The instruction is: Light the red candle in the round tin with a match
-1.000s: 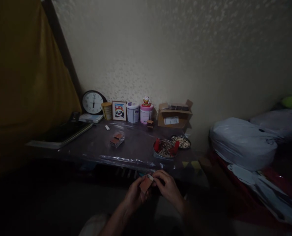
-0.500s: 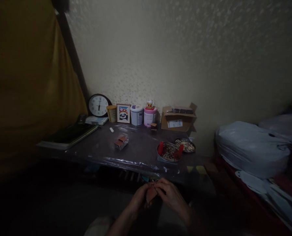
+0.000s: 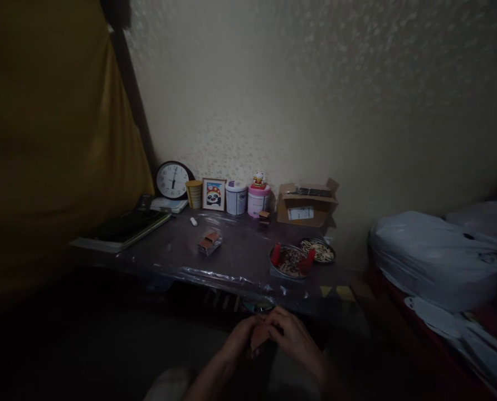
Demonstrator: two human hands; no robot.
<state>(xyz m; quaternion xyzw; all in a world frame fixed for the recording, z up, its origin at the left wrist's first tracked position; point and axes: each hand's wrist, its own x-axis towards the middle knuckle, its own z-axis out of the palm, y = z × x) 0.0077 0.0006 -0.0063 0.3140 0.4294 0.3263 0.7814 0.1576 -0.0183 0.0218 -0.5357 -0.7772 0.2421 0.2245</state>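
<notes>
A small reddish-brown matchbox point(image 3: 259, 335) is held between both hands, in front of and below the table's edge. My left hand point(image 3: 239, 338) wraps around its left side. On its upper right, my right hand point(image 3: 291, 333) pinches with thumb and fingers; the dim light hides what exactly those fingertips hold. Beyond the hands on the table stand a round dish point(image 3: 290, 263) with dark-tipped sticks and two red pieces, and a second dish of pale matchsticks point(image 3: 317, 250). Farther left lies a clear-wrapped pack of brown matchboxes point(image 3: 209, 243).
Plastic film covers the table point(image 3: 240, 253). Along the wall are a clock point(image 3: 173, 180), a yellow cup point(image 3: 194, 194), a framed panda picture point(image 3: 213, 194), two tubs point(image 3: 236, 199) and a cardboard box point(image 3: 307, 209). A large white bag point(image 3: 434, 259) sits at right; a yellow curtain point(image 3: 56, 139) hangs at left.
The camera view has shifted slightly, so the table's things appear a little farther right. Both hands still hold the matchbox, with the right fingers closing slightly over its top.
</notes>
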